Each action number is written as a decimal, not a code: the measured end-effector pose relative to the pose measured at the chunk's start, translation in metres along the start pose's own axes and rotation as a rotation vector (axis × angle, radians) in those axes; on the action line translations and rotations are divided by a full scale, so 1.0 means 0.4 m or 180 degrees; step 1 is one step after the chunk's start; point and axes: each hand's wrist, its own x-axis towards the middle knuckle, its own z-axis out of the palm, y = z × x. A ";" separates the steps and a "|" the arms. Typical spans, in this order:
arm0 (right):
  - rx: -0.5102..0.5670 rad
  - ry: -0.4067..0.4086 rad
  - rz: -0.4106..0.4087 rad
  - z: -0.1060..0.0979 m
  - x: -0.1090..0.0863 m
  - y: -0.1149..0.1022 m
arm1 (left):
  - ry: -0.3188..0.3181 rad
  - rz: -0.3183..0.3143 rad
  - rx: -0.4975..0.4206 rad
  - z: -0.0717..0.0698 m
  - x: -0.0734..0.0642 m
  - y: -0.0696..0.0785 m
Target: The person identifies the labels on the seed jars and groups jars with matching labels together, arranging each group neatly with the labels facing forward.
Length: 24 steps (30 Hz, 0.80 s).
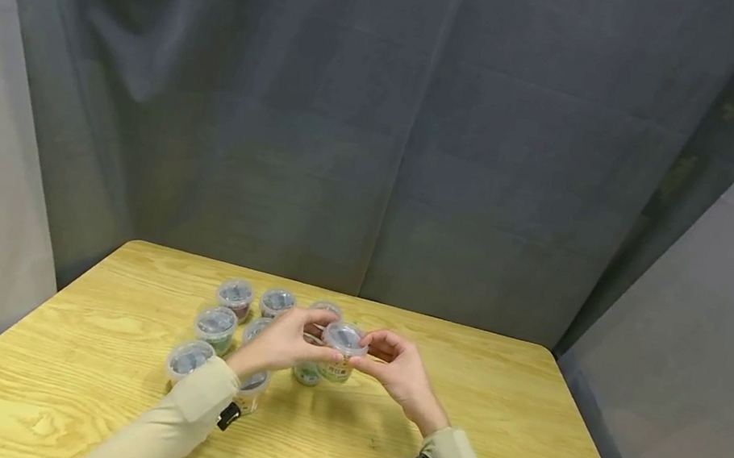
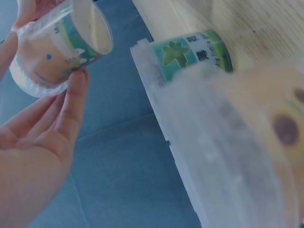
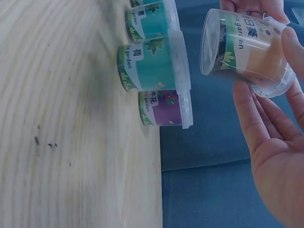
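Note:
A clear plastic lidded planting cup (image 1: 339,352) with a sunflower-style label is held up over the table between both hands. The left hand (image 1: 285,342) pinches it from the left, with thumb and fingers near the lid. From the right, the right hand (image 1: 402,373) grips its lid side the same way. In the right wrist view the cup (image 3: 244,50) shows "little garden" lettering and dark contents at its base. Close behind and below it stands a green-labelled cup (image 1: 307,371), partly covered by the left hand.
Several similar lidded cups stand in rows on the left of the wooden table (image 1: 449,432), including a turquoise-labelled cup (image 3: 152,64) and a purple-labelled cup (image 3: 166,108). The left forearm passes over the nearer cups. A dark curtain (image 1: 311,129) hangs behind the table.

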 end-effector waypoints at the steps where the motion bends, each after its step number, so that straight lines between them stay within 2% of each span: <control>1: -0.0016 -0.0007 0.0011 0.004 -0.001 0.001 | -0.0028 0.0027 0.0017 -0.003 -0.003 -0.002; 7: -0.0143 -0.0141 0.0065 0.029 -0.005 0.002 | -0.0218 0.0047 0.0288 -0.026 -0.025 -0.011; 13: -0.0221 -0.0317 -0.0026 0.048 -0.009 0.014 | -0.0380 0.0112 0.0638 -0.046 -0.045 -0.025; 16: -0.0219 -0.0392 -0.0071 0.061 -0.009 0.023 | -0.0419 0.0174 0.0744 -0.052 -0.052 -0.033; 21: -0.0405 -0.0415 -0.0109 0.078 -0.012 0.029 | -0.0495 0.0318 0.0928 -0.058 -0.062 -0.046; 24: -0.0480 -0.0444 -0.0095 0.083 -0.021 0.032 | -0.0589 0.0334 0.1034 -0.054 -0.068 -0.053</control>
